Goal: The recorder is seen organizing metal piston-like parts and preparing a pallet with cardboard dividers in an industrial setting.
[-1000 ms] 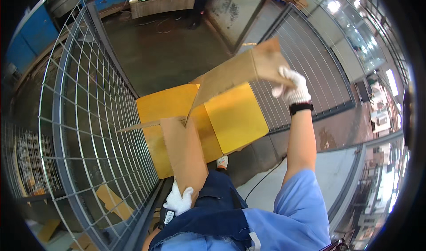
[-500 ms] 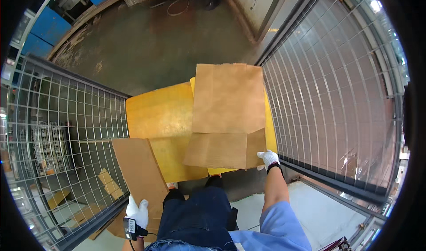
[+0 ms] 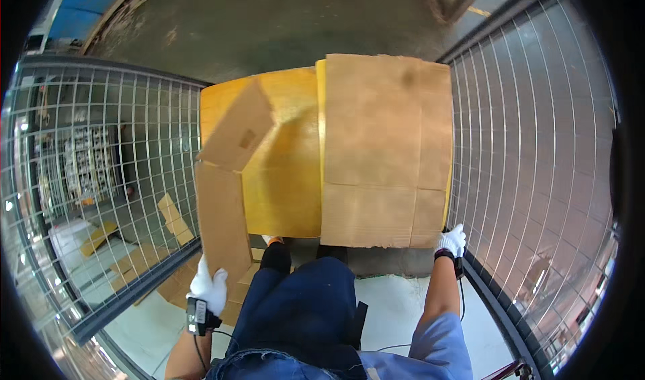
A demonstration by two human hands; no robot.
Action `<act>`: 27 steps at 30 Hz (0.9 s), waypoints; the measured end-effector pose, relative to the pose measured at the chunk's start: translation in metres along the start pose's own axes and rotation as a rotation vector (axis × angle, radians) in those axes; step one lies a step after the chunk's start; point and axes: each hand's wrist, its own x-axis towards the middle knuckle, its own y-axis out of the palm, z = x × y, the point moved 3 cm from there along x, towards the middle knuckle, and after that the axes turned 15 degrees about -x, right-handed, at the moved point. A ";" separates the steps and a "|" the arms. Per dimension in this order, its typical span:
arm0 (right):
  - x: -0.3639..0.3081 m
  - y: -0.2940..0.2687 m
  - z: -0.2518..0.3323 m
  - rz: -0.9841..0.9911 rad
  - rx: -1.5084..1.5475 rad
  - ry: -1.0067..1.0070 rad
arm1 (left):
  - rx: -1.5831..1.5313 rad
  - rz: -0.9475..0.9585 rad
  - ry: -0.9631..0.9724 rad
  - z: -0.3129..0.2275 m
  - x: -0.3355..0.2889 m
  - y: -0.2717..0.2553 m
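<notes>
My left hand, in a white glove with a small black device at the wrist, grips the near end of a long, creased cardboard strip. The strip's bent far part rises over the left side of a yellow board. My right hand, also gloved in white, is closed at the near right corner of a large flattened cardboard sheet; its fingertips are partly hidden. Flat on the right half of the yellow surface, the sheet shows fold lines across and along it.
Wire mesh panels stand on the left and right. Several cardboard pieces lie by my left leg, and more show behind the left mesh. Blue cabinets stand far left, beyond the dark floor.
The large sheet has shifted right and flattened out, with my right hand moving right at its corner. The strip in my left hand has swung forward, its folded far part now visible over the yellow board.
</notes>
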 end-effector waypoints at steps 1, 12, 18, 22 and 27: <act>-0.025 -0.018 0.025 -0.082 -0.052 -0.140 | 0.028 -0.024 0.007 -0.002 -0.002 -0.002; -0.391 -0.142 0.244 0.986 1.010 -1.078 | 0.344 -0.091 0.539 0.002 -0.006 0.092; -0.397 -0.214 0.273 0.798 1.124 -1.197 | -0.295 -0.027 0.467 0.034 0.005 0.014; -0.406 -0.229 0.320 0.688 0.868 -1.056 | -0.285 0.084 0.139 0.143 -0.002 0.034; -0.362 -0.078 0.428 0.897 0.918 -0.871 | -0.181 0.307 -0.083 0.227 -0.019 0.096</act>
